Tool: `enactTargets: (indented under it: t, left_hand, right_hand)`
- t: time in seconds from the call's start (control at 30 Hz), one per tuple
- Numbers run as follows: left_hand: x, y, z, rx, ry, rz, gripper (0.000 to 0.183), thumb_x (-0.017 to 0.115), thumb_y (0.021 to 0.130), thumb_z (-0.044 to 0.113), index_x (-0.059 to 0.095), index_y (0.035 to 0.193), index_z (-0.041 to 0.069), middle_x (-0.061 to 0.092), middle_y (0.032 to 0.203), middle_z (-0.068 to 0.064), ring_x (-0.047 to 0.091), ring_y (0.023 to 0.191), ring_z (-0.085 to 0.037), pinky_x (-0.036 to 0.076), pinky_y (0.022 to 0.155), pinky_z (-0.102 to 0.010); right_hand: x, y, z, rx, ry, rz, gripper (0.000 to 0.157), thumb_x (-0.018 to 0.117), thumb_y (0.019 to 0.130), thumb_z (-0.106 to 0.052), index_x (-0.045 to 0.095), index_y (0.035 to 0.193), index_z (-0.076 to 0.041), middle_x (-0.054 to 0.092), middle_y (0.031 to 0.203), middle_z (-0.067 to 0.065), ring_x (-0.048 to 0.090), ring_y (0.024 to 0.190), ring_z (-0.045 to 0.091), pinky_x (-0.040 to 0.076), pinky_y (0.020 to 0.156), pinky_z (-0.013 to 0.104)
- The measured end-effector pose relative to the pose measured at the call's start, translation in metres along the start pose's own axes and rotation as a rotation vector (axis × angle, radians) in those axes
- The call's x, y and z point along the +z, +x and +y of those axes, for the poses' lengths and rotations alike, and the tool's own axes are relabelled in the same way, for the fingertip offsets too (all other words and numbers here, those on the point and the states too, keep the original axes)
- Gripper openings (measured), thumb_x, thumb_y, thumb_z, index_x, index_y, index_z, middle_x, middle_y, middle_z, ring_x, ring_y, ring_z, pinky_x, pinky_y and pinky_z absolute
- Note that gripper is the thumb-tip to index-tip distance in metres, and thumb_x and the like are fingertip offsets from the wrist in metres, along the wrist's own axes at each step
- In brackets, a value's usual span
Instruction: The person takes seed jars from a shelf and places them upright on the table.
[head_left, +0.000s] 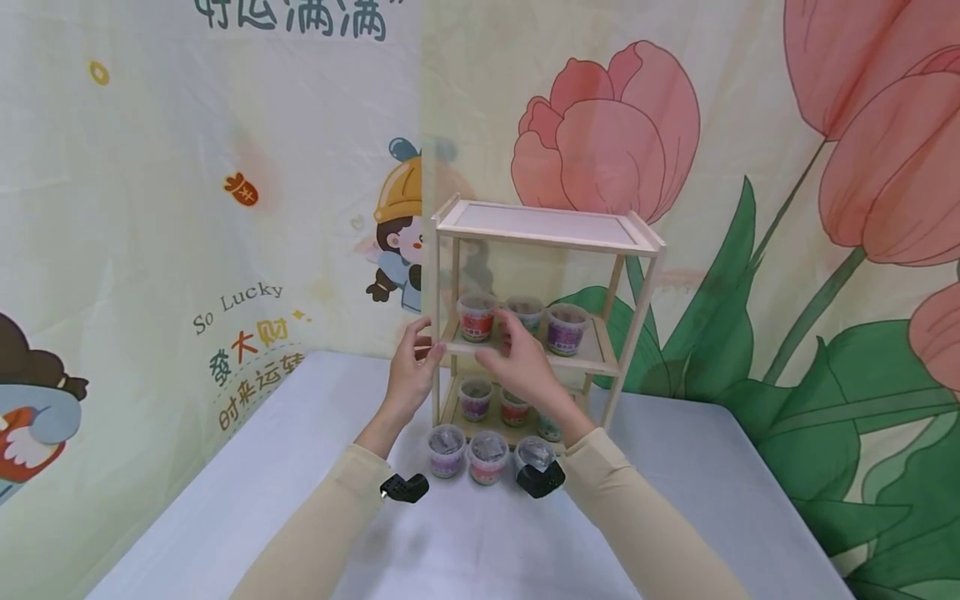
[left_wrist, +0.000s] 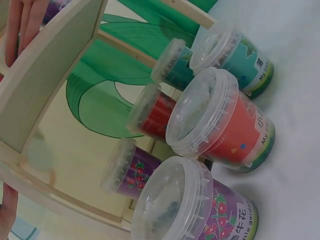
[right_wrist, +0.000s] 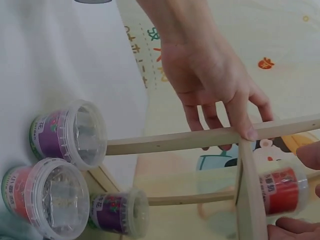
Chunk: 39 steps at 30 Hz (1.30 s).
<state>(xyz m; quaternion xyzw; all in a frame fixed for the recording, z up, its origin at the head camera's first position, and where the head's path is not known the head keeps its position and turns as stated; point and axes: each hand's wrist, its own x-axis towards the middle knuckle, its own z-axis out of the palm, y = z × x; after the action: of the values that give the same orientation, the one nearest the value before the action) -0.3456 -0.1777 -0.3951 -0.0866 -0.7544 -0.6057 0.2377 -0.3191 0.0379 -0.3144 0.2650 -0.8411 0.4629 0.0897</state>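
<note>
Desk: What do your hands hold at the rack [head_left: 543, 223]?

Operator: My right hand [head_left: 520, 346] curves beside the red cup [head_left: 476, 325] on the rack's upper shelf [head_left: 587, 364]; whether it grips it, I cannot tell. My left hand [head_left: 411, 372] grips the rack's left front post [head_left: 437, 275].

Desk: Which way does the cup lie?

Operator: Just left of my right fingers, upright, its long axis running with the rack's posts. I judge the right hand nearer.

Desk: And beyond?

Operator: A purple cup [head_left: 566, 332] stands towards the rack's right side; a pink cup [head_left: 487, 462] stands before its foot.
</note>
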Motion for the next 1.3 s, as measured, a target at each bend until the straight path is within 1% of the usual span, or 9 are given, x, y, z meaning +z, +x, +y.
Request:
enactTargets:
  t: [0.2,0.27,0.4,0.5,0.67,0.87,1.03,1.2,1.3]
  left_hand:
    - [0.001,0.001,0.0,0.005,0.004,-0.002,0.054,0.065,0.107,0.021,0.045,0.157,0.02,0.058,0.135,-0.022,0.058,0.123,-0.041,0.052,0.102,-0.056]
    - [0.002,0.001,0.0,0.005,0.001,-0.001,0.053,0.065,0.108,0.022,0.045,0.157,0.021,0.058,0.134,-0.022,0.058,0.123,-0.041,0.052,0.102,-0.056]
    - [0.002,0.001,-0.001,0.007,0.0,-0.003,0.053,0.065,0.108,0.023,0.045,0.157,0.021,0.058,0.135,-0.023,0.057,0.124,-0.042,0.051,0.102,-0.057]
    - [0.002,0.0,-0.001,0.007,0.01,-0.008,0.053,0.064,0.108,0.024,0.044,0.158,0.021,0.057,0.135,-0.023,0.057,0.124,-0.041,0.051,0.102,-0.057]
    - [0.002,0.0,0.0,0.013,0.0,-0.009,0.053,0.065,0.108,0.022,0.045,0.157,0.02,0.059,0.133,-0.022,0.058,0.122,-0.04,0.051,0.1,-0.054]
    - [0.0,0.0,0.0,0.023,-0.007,-0.001,0.052,0.065,0.107,0.021,0.046,0.156,0.019,0.059,0.131,-0.022,0.058,0.122,-0.041,0.052,0.098,-0.052]
    - [-0.001,0.001,0.0,0.029,-0.008,-0.002,0.052,0.065,0.108,0.021,0.047,0.156,0.018,0.059,0.131,-0.022,0.058,0.122,-0.039,0.051,0.099,-0.053]
    - [-0.001,0.001,-0.001,0.021,-0.006,0.003,0.05,0.065,0.108,0.02,0.048,0.155,0.019,0.06,0.13,-0.022,0.06,0.12,-0.04,0.053,0.097,-0.053]
    - [-0.001,0.001,0.0,0.02,-0.009,-0.001,0.05,0.065,0.108,0.02,0.047,0.155,0.02,0.06,0.13,-0.022,0.06,0.119,-0.04,0.053,0.097,-0.052]
  right_hand:
    - [0.013,0.016,-0.003,0.05,-0.086,0.03,0.084,0.073,0.098,-0.022,0.027,0.168,-0.015,0.045,0.163,0.021,0.047,0.146,0.042,0.043,0.116,0.058]
    - [0.017,0.022,-0.003,0.064,-0.101,0.027,0.086,0.073,0.098,-0.022,0.025,0.169,-0.016,0.046,0.162,0.02,0.049,0.145,0.041,0.044,0.115,0.058]
    - [0.023,0.033,-0.003,0.075,-0.124,0.027,0.085,0.072,0.098,-0.019,0.024,0.169,-0.016,0.051,0.156,0.022,0.056,0.137,0.04,0.049,0.11,0.055]
    - [0.026,0.039,-0.003,0.066,-0.134,0.033,0.083,0.071,0.098,-0.015,0.026,0.168,-0.014,0.055,0.151,0.024,0.06,0.131,0.041,0.051,0.106,0.054]
    - [0.032,0.046,0.0,0.061,-0.14,0.05,0.077,0.068,0.099,-0.012,0.031,0.167,-0.015,0.057,0.147,0.024,0.061,0.128,0.039,0.052,0.103,0.054]
    - [0.038,0.051,0.005,0.005,-0.158,0.081,0.064,0.068,0.102,-0.012,0.041,0.16,-0.017,0.062,0.139,0.024,0.064,0.122,0.04,0.053,0.1,0.054]
    - [0.041,0.052,0.007,-0.049,-0.15,0.124,0.056,0.07,0.103,-0.011,0.048,0.155,-0.015,0.065,0.136,0.025,0.066,0.12,0.041,0.054,0.101,0.054]
    - [0.042,0.052,0.009,-0.079,-0.141,0.147,0.054,0.072,0.102,-0.011,0.051,0.152,-0.013,0.065,0.137,0.025,0.066,0.122,0.041,0.054,0.104,0.054]
    - [0.042,0.051,0.011,-0.082,-0.119,0.165,0.054,0.073,0.101,-0.01,0.052,0.151,-0.013,0.065,0.138,0.023,0.066,0.122,0.04,0.054,0.102,0.053]
